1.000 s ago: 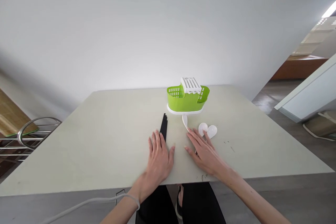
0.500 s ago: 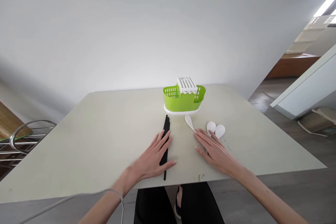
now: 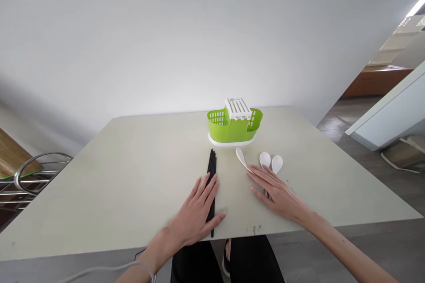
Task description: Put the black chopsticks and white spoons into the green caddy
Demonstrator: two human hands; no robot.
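Observation:
Several black chopsticks (image 3: 212, 163) lie in a bundle on the pale table, pointing toward the wall. My left hand (image 3: 200, 210) rests flat over their near part, fingers stretched and apart. To the right, my right hand (image 3: 277, 192) lies over the handles of white spoons, fingers extended. One white spoon (image 3: 241, 158) slants at the left, its handle end under my fingertips. The bowls of two more, a white spoon (image 3: 264, 159) and another white spoon (image 3: 276, 164), show beyond my knuckles; their handles are mostly hidden.
A green cutlery basket (image 3: 232, 132) with a white slotted top (image 3: 238, 108) and white base stands near the wall. A grey cable (image 3: 99, 269) runs by my left forearm. At the far left is a metal rack (image 3: 25, 181). The table's front edge is close to my body.
My left hand has slid slightly nearer along the chopsticks. The right hand has shifted a little to the right, and the two right spoon bowls sit slightly farther left. The view has moved slightly.

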